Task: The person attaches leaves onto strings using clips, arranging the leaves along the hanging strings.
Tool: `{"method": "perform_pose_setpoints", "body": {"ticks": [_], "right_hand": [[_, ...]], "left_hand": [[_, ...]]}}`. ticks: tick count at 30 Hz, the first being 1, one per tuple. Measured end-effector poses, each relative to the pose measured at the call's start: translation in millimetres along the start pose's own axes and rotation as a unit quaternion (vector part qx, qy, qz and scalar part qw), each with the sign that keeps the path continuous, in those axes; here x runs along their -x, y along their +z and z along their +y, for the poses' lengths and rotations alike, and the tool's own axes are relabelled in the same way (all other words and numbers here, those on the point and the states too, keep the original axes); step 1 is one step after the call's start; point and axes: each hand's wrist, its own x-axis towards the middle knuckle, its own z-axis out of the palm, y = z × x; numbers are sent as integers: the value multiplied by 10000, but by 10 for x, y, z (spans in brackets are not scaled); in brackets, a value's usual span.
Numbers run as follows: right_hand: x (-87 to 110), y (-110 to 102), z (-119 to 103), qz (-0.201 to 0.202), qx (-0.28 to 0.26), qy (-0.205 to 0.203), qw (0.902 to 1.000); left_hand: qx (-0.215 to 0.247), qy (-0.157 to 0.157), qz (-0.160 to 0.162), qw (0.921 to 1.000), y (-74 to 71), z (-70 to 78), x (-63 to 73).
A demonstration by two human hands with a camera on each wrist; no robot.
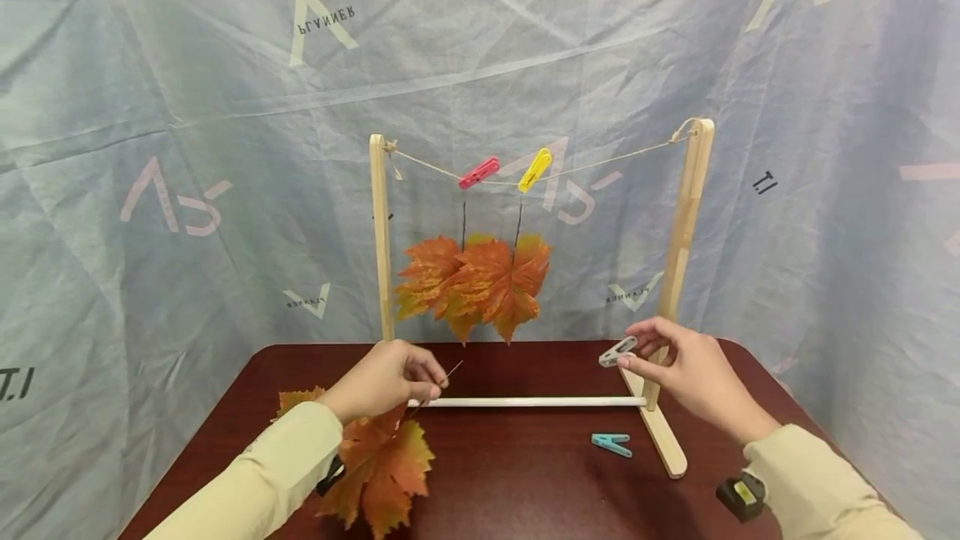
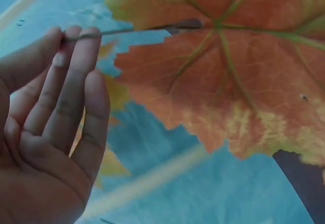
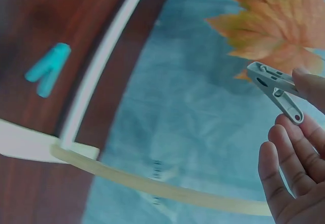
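Observation:
My left hand [image 1: 395,379] pinches the thin stem of an orange maple leaf [image 1: 390,465] between thumb and fingertips; the blade hangs below the hand. In the left wrist view that leaf [image 2: 244,82] spreads out from its stem. On the right, my right hand [image 1: 686,365] holds a grey clothespin [image 1: 618,352] by its handle ends, in front of the frame's right post. Two maple leaves [image 1: 495,282] hang at the twine [image 1: 600,163], where a red clothespin [image 1: 478,172] and a yellow clothespin [image 1: 536,170] are clipped.
A blue clothespin [image 1: 612,444] lies on the dark red table [image 1: 517,482]. The twine runs between wooden posts [image 1: 381,240], joined low by a white rod [image 1: 525,402]. Another leaf [image 1: 298,400] shows partly behind my left forearm. A grey printed cloth [image 1: 480,40] hangs behind.

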Motion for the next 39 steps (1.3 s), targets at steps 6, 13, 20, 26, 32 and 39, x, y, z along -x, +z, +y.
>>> {"method": "perform_pose_setpoints", "body": {"ticks": [6,13,20,26,32,39], "right_hand": [[-226,-243,-148,135,-10,-228,9996],[-485,-475,-346,543,-125,-684,9961],[-749,-747,-525,615,-54,-551,9966],[-944,-850,-661,759,-16,-488,9959],[-1091,-886,-814,1123,-74,-539,9922],[-1243,-971,-942,1436,-46,-672,9873]], "left_hand": [[486,131,369,9981,91,286,-254],[778,180,957,9922,152,615,-561],[1202,198,1568,9801,141,910,-899],[1313,208,2016,9704,164,1066,-1160],[1274,176,2452,9609,215,1218,-1338],[1148,-57,2989,9473,249,1378,-1513]]}}
